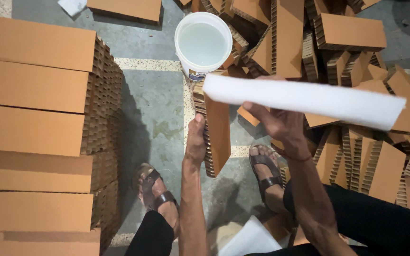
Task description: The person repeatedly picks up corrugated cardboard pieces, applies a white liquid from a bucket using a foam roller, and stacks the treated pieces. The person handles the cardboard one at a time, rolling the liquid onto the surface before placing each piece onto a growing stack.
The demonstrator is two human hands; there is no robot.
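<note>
My left hand (196, 141) grips a brown honeycomb cardboard block (217, 132), held on edge above the floor between my feet. My right hand (277, 122) holds a long white strip (304, 98) of foam-like sheet, stretched sideways across the top of the block and reaching far to the right. A white bucket (203, 43) of pale liquid stands on the floor just beyond the block.
Neat stacks of honeycomb cardboard blocks (34, 128) fill the left side. A loose heap of the same blocks (357, 71) lies at the right and back. My sandalled feet (155, 189) rest on the grey concrete floor (157, 104). Another white sheet (250, 239) lies near my lap.
</note>
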